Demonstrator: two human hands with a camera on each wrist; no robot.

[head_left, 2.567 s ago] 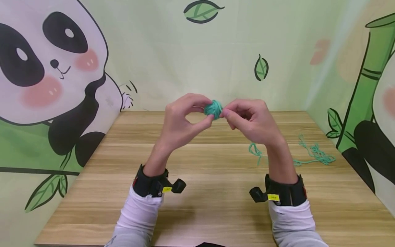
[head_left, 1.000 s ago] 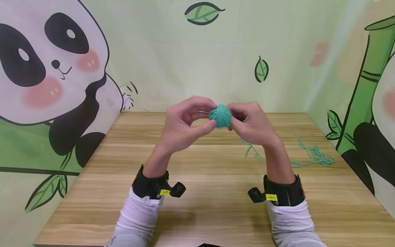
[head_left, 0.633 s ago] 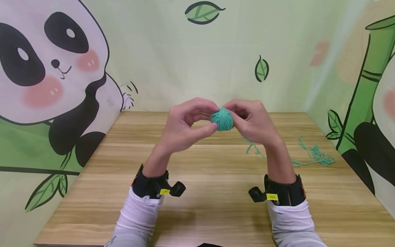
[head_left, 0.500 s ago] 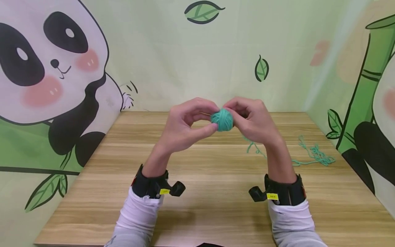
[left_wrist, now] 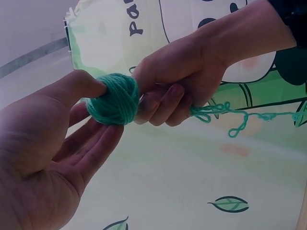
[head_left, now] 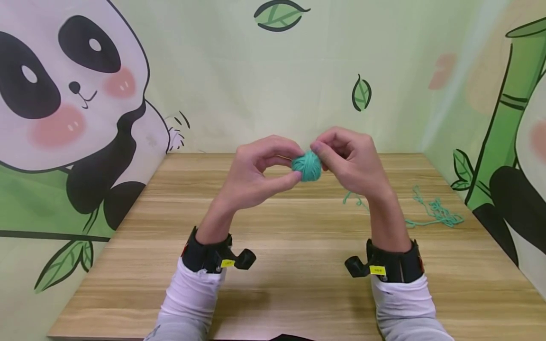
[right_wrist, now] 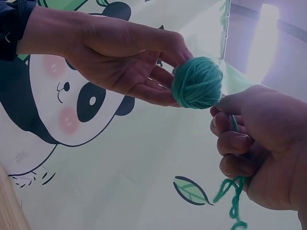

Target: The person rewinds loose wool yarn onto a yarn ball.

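Note:
A small ball of teal yarn (head_left: 307,166) is held above the table between the thumb and fingertips of my left hand (head_left: 260,173). My right hand (head_left: 351,158) is at the ball's upper right side, thumb and forefinger together, other fingers curled. In the right wrist view a strand of yarn (right_wrist: 234,123) passes through the curled right fingers. Below that hand a loopy tail of yarn (left_wrist: 211,111) hangs out, also seen in the left wrist view. The wound yarn ball (right_wrist: 197,82) shows crossing wraps.
A loose tangle of the same yarn (head_left: 443,215) lies on the right of the wooden table (head_left: 281,265). The strand runs from it behind my right wrist. A printed panda backdrop (head_left: 307,85) stands behind and at both sides.
The ball has shifted right and been turned in my left fingers since the earliest frame. My right hand has moved around it, from behind its right side to the upper right, drawing the hanging strand along.

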